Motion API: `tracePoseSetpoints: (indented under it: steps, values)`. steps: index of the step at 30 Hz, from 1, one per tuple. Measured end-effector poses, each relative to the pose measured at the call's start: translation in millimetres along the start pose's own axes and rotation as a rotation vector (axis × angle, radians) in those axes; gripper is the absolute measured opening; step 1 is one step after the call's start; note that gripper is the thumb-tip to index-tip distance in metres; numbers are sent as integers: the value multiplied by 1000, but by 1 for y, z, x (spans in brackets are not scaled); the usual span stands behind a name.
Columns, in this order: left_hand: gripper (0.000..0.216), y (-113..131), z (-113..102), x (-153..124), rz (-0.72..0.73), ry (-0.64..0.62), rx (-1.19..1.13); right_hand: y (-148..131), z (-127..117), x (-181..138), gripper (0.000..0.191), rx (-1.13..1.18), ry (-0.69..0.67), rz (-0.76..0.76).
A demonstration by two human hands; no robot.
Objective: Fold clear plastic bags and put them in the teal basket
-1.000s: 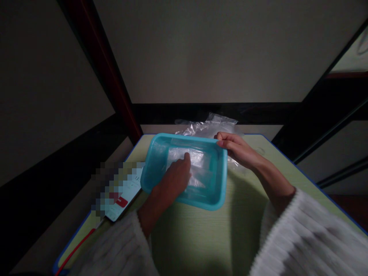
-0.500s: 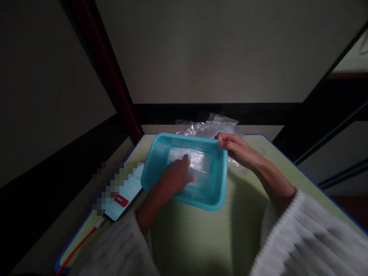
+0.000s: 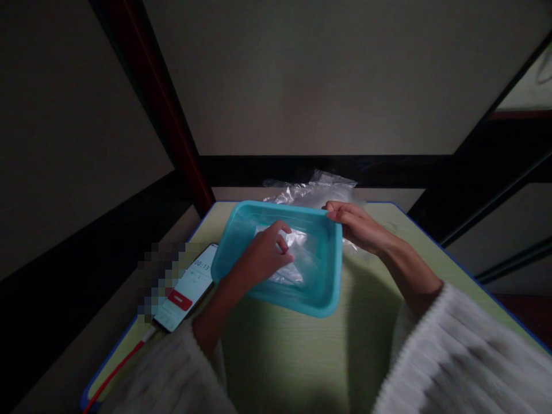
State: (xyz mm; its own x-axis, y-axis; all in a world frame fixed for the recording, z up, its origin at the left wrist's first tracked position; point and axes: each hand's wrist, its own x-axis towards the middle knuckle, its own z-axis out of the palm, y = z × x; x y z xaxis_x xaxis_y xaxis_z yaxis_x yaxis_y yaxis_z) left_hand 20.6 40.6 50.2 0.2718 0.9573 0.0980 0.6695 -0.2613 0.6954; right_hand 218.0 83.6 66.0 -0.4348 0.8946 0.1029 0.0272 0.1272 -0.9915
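Observation:
A turquoise plastic tray [image 3: 330, 287] is tilted toward me above the table. My right hand [image 3: 356, 225] pinches its far right corner, thumb over the rim and fingers behind. Inside the tray lies clear, shiny plastic film [image 3: 297, 270], perhaps small bags; their exact kind cannot be made out. Over this film is my left hand [image 3: 265, 256], its fingers curved and apart, with nothing visible between them. The hand hides part of the film, so whether the fingertips touch it is unclear.
Crumpled clear plastic bags [image 3: 297, 192] lie behind the tray at the table's back edge. A lit phone [image 3: 185, 290] with a red cable [image 3: 116, 368] rests on the left. The pale green table [image 3: 293, 356] has a blue edge, with a wall panel [image 3: 323, 86] behind.
My left hand has lifted slightly and its fingers have curled. The plastic film in the tray has shifted and looks more crumpled. My right hand stays on the tray's corner.

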Motion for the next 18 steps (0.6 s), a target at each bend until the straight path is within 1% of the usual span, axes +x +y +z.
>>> tracePoseSetpoints:
  steps: [4, 6, 14, 18]
  values:
    - [36, 9, -9, -2, -51, 17, -341, -2, -2, -1, 31, 30, -6, 66]
    - [38, 13, -13, -4, -65, 36, -446, -3, -3, -1, 31, 45, -12, 98]
    - [35, 22, -21, -7, -55, 228, -495, -2, -6, -1, 28, 59, -33, 197]
    - [37, 23, -19, -9, 45, 301, -436, 1, -7, 0, 23, 42, -38, 226]
